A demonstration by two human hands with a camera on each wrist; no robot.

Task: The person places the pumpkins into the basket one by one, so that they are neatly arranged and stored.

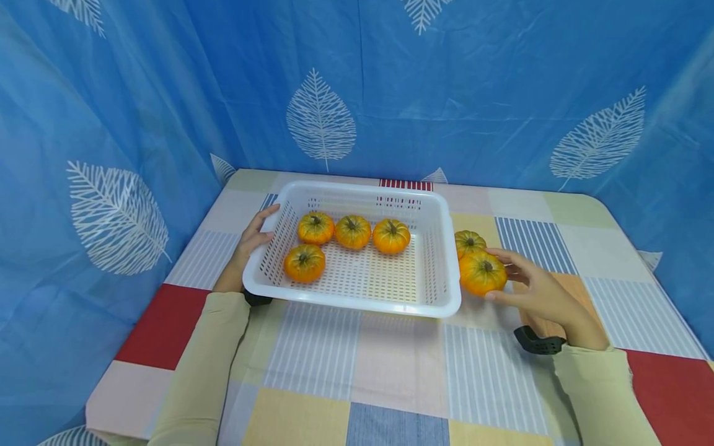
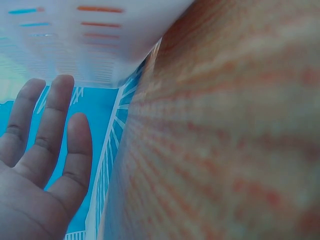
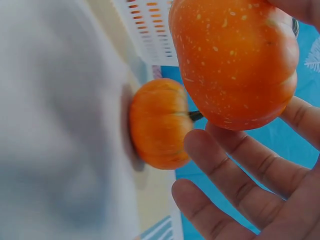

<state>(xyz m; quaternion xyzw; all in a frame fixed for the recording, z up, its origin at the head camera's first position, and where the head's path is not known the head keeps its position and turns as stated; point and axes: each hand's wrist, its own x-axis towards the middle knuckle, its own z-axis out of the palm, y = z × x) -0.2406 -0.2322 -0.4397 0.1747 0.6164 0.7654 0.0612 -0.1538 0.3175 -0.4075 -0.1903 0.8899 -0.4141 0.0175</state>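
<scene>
My right hand [image 1: 532, 288] holds a small orange pumpkin [image 1: 483, 273] between thumb and fingers, just outside the basket's right end. In the right wrist view this pumpkin [image 3: 235, 65] is up off the cloth, with fingers [image 3: 240, 190] spread below it. Behind it a second small pumpkin [image 1: 468, 240] sits on the table, partly covered in the head view. My left hand [image 1: 245, 248] rests against the left end of the white plastic basket [image 1: 357, 301], its fingers at the rim. Straight fingers [image 2: 55, 120] show beside the basket's slotted wall [image 2: 100, 50] in the left wrist view.
Inside the basket lie several small pumpkins, one [image 1: 304, 263] at the near left and one [image 1: 391, 236] farthest right. A patchwork cloth [image 1: 401, 371] covers the table. Blue curtain [image 1: 401, 111] with white leaf prints hangs behind and along the sides.
</scene>
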